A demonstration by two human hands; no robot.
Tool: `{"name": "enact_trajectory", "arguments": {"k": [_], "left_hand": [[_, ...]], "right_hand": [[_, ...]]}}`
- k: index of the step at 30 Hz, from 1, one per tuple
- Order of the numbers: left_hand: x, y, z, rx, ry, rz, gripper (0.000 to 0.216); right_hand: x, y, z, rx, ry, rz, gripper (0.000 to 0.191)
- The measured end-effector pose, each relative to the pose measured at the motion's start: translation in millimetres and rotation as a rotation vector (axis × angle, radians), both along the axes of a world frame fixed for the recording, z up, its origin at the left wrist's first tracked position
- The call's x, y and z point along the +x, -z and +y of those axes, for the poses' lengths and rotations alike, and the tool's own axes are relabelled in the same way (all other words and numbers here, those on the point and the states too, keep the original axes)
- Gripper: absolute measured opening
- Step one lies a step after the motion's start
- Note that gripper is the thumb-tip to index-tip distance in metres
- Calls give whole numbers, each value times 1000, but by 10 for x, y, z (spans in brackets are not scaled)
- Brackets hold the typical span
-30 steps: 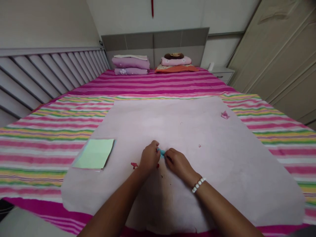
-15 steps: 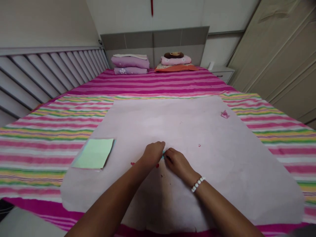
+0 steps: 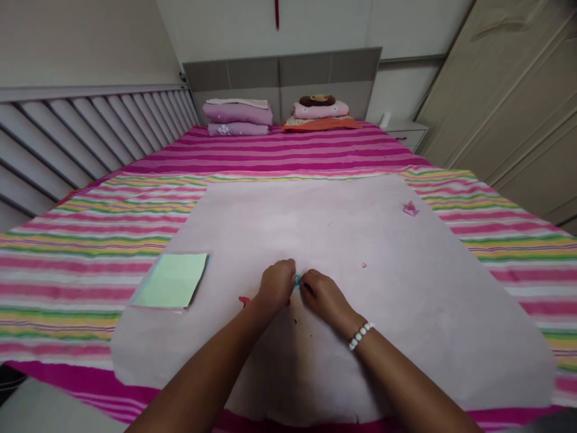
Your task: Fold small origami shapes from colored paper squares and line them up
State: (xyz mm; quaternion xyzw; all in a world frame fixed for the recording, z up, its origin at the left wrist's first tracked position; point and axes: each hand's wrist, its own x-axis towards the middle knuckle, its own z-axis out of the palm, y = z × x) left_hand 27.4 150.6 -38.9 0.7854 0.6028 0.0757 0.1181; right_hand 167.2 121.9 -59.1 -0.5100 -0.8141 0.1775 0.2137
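Both hands meet near the middle of a large pale sheet (image 3: pixel 288 216) spread on the bed. Between their fingertips is a small teal piece (image 3: pixel 297 281), too small for its kind to be told. My left hand (image 3: pixel 278 284) is closed on its left side, knuckles up. From the right, my right hand (image 3: pixel 321 293) pinches it with thumb and fingers; a white bead bracelet (image 3: pixel 361 336) circles that wrist. Small red scraps (image 3: pixel 244 300) lie beside and partly behind my left hand and wrist.
Left of my hands lies a stack of square paper sheets (image 3: pixel 174 280), light green on top. A pink folded paper piece (image 3: pixel 410 208) and a tiny pink bit (image 3: pixel 364 265) rest to the right. Folded bedding (image 3: pixel 238 114) is piled by the headboard (image 3: pixel 252 75). A slatted rail (image 3: pixel 97 120) runs along the left.
My left hand has shifted slightly left, so more of the teal piece and of the left red scrap shows. My right hand has stayed nearly still.
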Motion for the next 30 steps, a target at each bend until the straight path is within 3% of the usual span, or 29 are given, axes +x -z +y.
{"name": "enact_trajectory", "arguments": {"k": [4, 10, 18, 30], "left_hand": [[-10, 36, 16, 7, -21, -68, 31], [-42, 73, 2, 37, -2, -162, 33], [-131, 75, 18, 29, 206, -331, 33], [-132, 321, 71, 44, 222, -354, 37]], "right_hand": [[10, 12, 8, -1, -6, 16, 17], [29, 33, 16, -1, -6, 46, 17], [74, 74, 22, 6, 10, 85, 16], [72, 81, -2, -7, -10, 116, 18]]}}
